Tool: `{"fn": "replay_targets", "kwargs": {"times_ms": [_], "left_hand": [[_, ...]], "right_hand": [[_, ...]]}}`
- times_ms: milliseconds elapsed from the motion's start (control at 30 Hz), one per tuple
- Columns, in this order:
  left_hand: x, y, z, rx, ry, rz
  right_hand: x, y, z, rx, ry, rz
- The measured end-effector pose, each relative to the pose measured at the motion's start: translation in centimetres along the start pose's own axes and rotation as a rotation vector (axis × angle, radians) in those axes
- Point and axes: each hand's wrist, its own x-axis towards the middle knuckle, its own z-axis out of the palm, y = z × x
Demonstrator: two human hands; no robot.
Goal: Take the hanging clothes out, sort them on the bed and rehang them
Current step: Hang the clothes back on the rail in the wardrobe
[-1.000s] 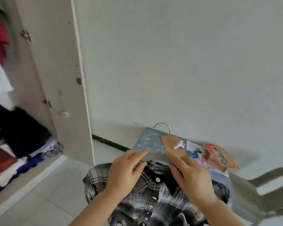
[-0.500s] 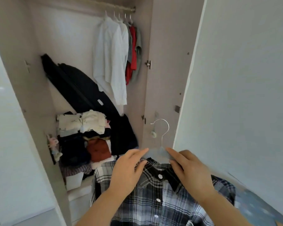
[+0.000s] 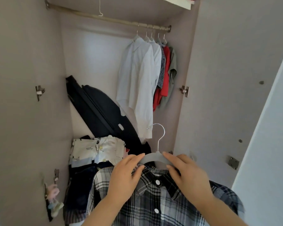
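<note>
A black, white and grey plaid shirt [image 3: 155,199] hangs on a grey hanger [image 3: 153,158] with a silver hook, held up in front of the open wardrobe. My left hand [image 3: 126,178] grips the hanger's left shoulder together with the collar. My right hand [image 3: 186,175] grips the hanger's right shoulder. High up runs the wardrobe rail [image 3: 104,17], and at its right end hang several garments: white shirts [image 3: 137,82], a patterned top, a red top [image 3: 165,74] and a grey-green one.
A bare wire hook [image 3: 100,7] hangs on the rail's left part. A black bag [image 3: 103,111] leans against the back wall above folded clothes [image 3: 96,152]. The wardrobe door [image 3: 227,95] stands open on the right; a white wall [image 3: 271,144] lies beyond it.
The view has swung left from the wall and bed to face the wardrobe. Both hands have carried the plaid shirt on its hanger up toward the opening; the hook now stands free.
</note>
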Motion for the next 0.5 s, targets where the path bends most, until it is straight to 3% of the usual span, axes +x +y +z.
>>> {"fn": "replay_targets", "kwargs": {"times_ms": [500], "left_hand": [[22.6, -10.2, 2.1, 0.164, 0.194, -0.096]], "right_hand": [[24.1, 8.1, 12.7, 0.153, -0.002, -0.174]]}}
